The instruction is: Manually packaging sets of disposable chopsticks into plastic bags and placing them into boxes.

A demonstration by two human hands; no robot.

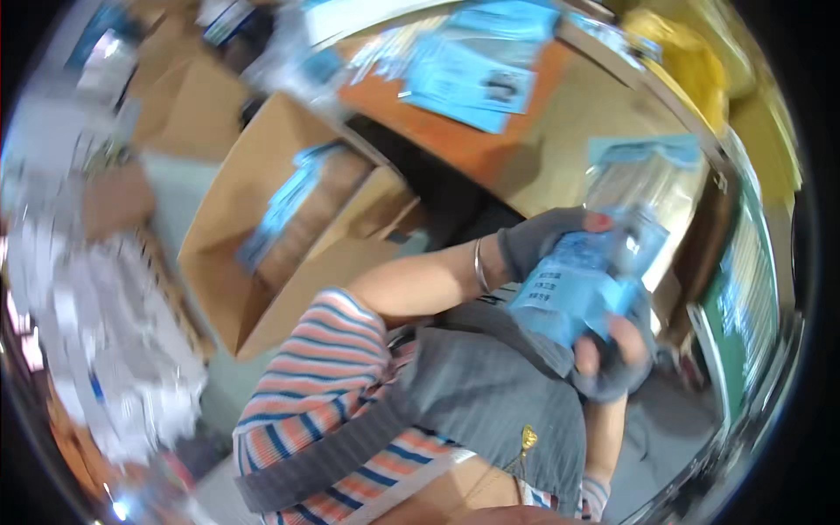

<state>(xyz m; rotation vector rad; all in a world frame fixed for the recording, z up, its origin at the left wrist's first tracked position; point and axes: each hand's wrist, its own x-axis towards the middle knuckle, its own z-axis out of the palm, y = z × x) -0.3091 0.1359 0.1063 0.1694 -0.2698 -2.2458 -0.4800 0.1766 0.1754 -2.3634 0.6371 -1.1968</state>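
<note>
- Both gloved hands clutch one packet (584, 280) — glossy, blue, crinkled.
- Left hand (538, 241) grips its top; right hand (617, 359) its bottom.
- Open box (289, 227) sits left of the packet.

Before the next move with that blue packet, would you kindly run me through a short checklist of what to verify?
1. Blue packet held by both hands: ok, the left hand grips its top and the right hand its lower end.
2. Fingerless grey gloves on both hands: ok.
3. Open cardboard box within view at the left: ok, packets already lie inside.
4. Packet intact and sealed: cannot tell, the picture is blurred.
5. Orange table surface free for setting down: not ok, blue packets cover much of it.
</note>
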